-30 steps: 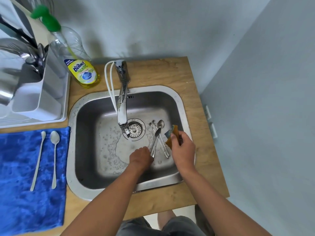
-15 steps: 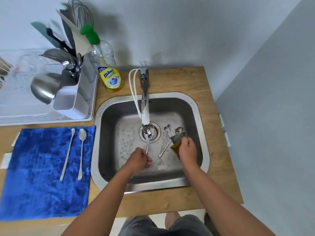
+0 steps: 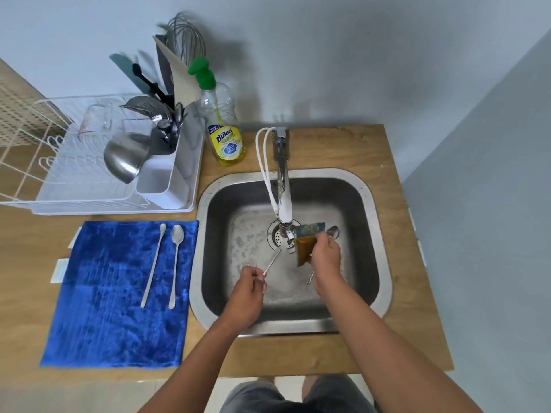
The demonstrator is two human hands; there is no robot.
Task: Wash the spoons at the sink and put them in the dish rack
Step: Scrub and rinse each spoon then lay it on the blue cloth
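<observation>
My left hand (image 3: 250, 289) pinches the handle end of a thin metal spoon (image 3: 272, 261) over the steel sink (image 3: 369, 204); its far end points up toward the faucet (image 3: 282, 186). My right hand (image 3: 326, 256) grips a brown sponge (image 3: 304, 248) with a blue-green scouring face, just right of the faucet's outlet. Another spoon (image 3: 333, 232) lies on the sink floor behind that hand, mostly hidden. Two long pale spoons (image 3: 176, 263) lie side by side on the blue cloth (image 3: 113, 296). The white dish rack (image 3: 89, 174) stands at the back left.
A dish soap bottle (image 3: 222, 126) with a green cap stands between the rack and the faucet. The rack's cutlery caddy (image 3: 167, 177) holds utensils, a whisk and a steel ladle. White tubes hang by the faucet. A wall closes off the right side of the wooden counter (image 3: 396, 162).
My left hand lifted one spoon out of the pile and brought it under the faucet. My right hand carried the sponge left toward the outlet. The camera tilted, showing more of the rack.
</observation>
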